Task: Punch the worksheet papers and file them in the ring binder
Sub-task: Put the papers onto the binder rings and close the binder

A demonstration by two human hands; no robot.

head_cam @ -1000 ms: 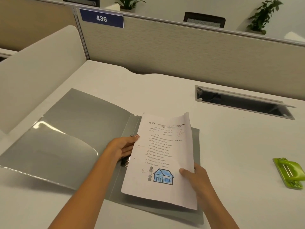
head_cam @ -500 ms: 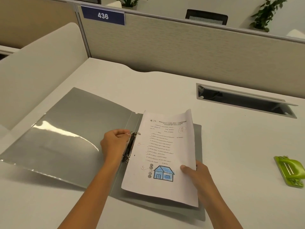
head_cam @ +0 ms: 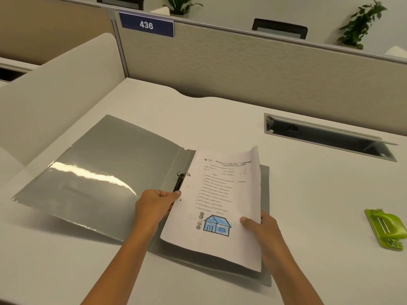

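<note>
Pinching the punched left edge of the worksheet papers [head_cam: 220,194], the left hand [head_cam: 157,203] sits just beside the rings [head_cam: 181,175]; the right hand [head_cam: 261,230] grips their lower right corner. They bow over the open ring binder's [head_cam: 110,172] right half on the tabletop [head_cam: 308,194]. Light and floppy, they probably want support near the holes

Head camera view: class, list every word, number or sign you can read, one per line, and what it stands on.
"436": blue sign on the partition.
"TOTAL: 25 MARKS": worksheet, near the top.
"Colour the Picture": worksheet, above the blue house drawing.
"(5 Marks)": right of that.
Worksheet heading and numbered questions: too small and blurred to read.
</note>
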